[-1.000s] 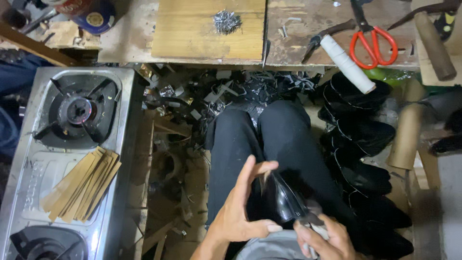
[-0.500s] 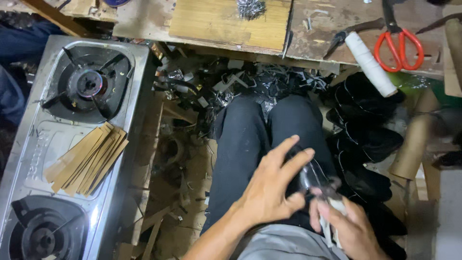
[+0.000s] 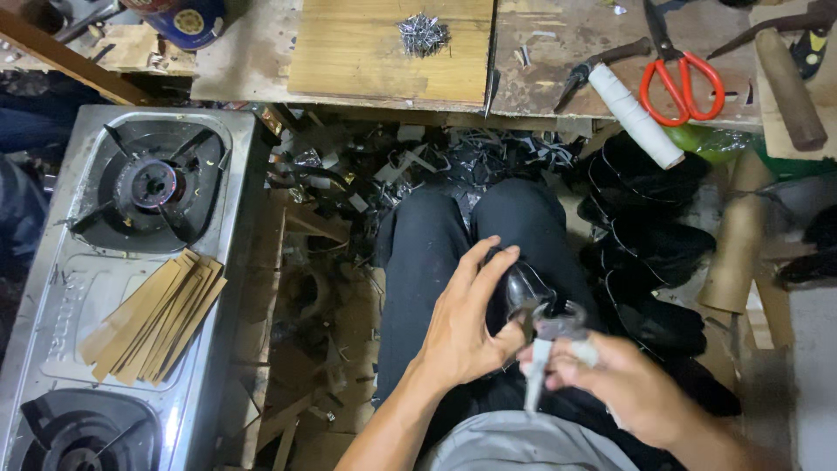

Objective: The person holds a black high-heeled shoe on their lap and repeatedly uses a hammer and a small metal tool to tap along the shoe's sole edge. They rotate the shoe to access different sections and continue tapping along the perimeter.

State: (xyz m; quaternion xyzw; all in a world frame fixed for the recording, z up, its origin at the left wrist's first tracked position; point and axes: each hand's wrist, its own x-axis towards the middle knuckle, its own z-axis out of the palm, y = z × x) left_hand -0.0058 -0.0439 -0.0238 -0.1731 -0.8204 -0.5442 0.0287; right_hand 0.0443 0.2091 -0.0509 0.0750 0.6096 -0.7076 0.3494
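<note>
**Pincers on black shoe piece, lap level**

Head view, lower centre of frame:
- Left hand (image 3: 466,327) wrapped around a glossy black shoe piece (image 3: 516,292), thumb and fingers closed on it, held over the lap just above the knees.
- Right hand (image 3: 623,384) closed on the handles of metal pincers (image 3: 551,336); pincer head touching the black piece at its lower edge. Cannot tell whether the head actually bites material; contact spot partly hidden by the left thumb.
- Judgement, for doing this well: brace the piece firm against the thigh, keep left fingertips out of the pincer head's path, pull in line with the handles rather than twisting, take small bites of the edge so the glossy surface stays unmarked.

Head view, upper band:
- Wooden board (image 3: 392,48) with a small heap of metal tacks (image 3: 423,33), upper centre.
- Red-handled scissors (image 3: 680,74) and a white spool of thread (image 3: 635,113), upper right; wooden-handled tool (image 3: 789,87) at far right.
- Round blue tin (image 3: 183,19) with a yellow circular label, upper left; print too small to make out.

Head view, left and right sides:
- Two-burner gas stove (image 3: 52,288), steel, left edge; fan of tan card strips (image 3: 153,318) lying on it between the burners.
- Stack of black shoe uppers (image 3: 649,235), right of the knees; tan cardboard tube (image 3: 737,244) just beside.
- Black offcuts (image 3: 366,170) littering the floor, centre.
</note>
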